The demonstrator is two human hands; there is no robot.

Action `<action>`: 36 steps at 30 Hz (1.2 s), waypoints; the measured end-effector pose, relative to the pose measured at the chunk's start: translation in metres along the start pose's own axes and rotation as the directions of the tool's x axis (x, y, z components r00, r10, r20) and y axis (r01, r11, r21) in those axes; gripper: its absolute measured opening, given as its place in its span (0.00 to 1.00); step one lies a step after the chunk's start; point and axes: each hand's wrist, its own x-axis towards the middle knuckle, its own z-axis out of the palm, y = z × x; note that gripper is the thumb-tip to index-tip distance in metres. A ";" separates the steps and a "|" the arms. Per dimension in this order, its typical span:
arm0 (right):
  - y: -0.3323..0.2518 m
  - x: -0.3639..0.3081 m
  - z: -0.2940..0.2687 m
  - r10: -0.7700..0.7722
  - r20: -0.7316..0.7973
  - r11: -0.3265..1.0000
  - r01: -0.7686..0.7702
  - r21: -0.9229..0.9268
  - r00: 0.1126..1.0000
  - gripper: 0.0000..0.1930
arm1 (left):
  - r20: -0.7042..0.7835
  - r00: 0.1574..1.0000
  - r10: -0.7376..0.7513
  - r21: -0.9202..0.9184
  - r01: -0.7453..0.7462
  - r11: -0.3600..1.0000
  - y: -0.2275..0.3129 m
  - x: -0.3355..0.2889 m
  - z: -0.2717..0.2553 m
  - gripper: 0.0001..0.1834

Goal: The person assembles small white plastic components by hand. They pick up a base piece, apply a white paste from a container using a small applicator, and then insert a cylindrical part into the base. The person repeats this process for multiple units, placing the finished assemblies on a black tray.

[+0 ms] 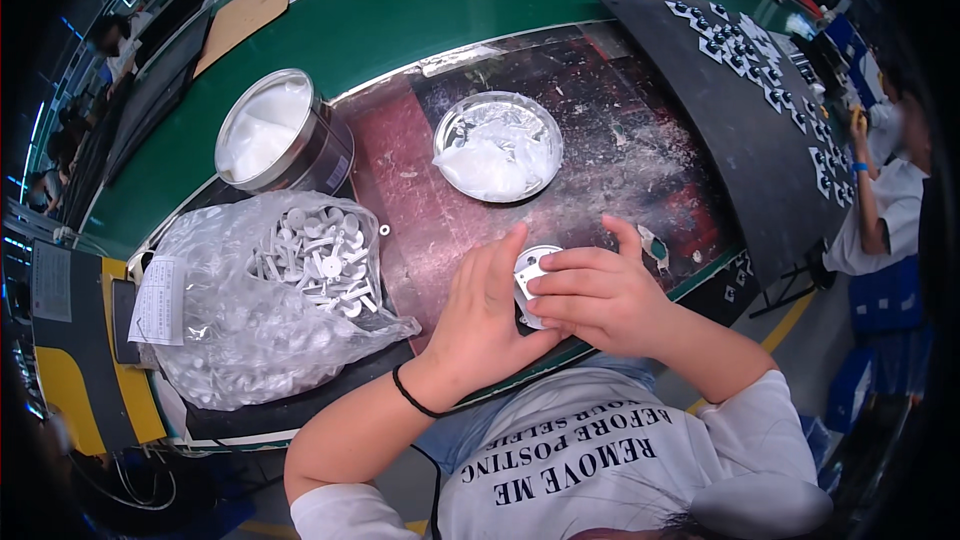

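Near the front edge of the worktable, both my hands close around a small round white part with a flat plate and small holes on its face. My left hand braces its left side, fingers stretched upward and thumb low. From the right, my right hand presses its fingertips on the part's face, index finger raised. My fingers cover much of the part. Beyond the hands lies a round silver dish with a whitish mass and crumpled clear film. To the left, a clear plastic bag holds many pale grey stemmed discs.
A metal tin with white contents stands behind the bag. A small white ring lies beside the bag. At right, a dark board carries rows of small black-and-white pieces. A co-worker sits beyond it. A green surface runs behind.
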 end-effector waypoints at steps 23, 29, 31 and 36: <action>0.008 -0.028 -0.013 0.107 -0.296 0.994 -0.102 0.032 0.949 0.13 | 0.054 0.997 -0.051 -0.002 0.051 0.999 0.009 0.002 -0.014 0.55; 0.010 -0.036 -0.008 0.201 -0.222 0.979 -0.190 0.067 0.954 0.12 | -0.171 0.968 -0.185 0.369 0.237 0.899 0.016 0.021 -0.079 0.09; 0.013 -0.037 -0.008 0.236 -0.227 0.970 -0.215 0.114 0.945 0.12 | -0.247 0.885 -0.395 0.443 0.466 0.766 0.007 0.018 -0.104 0.06; 0.012 -0.034 -0.008 0.207 -0.250 0.975 -0.179 0.129 0.946 0.11 | -0.172 0.949 -0.264 0.757 0.298 0.582 -0.026 0.005 -0.122 0.13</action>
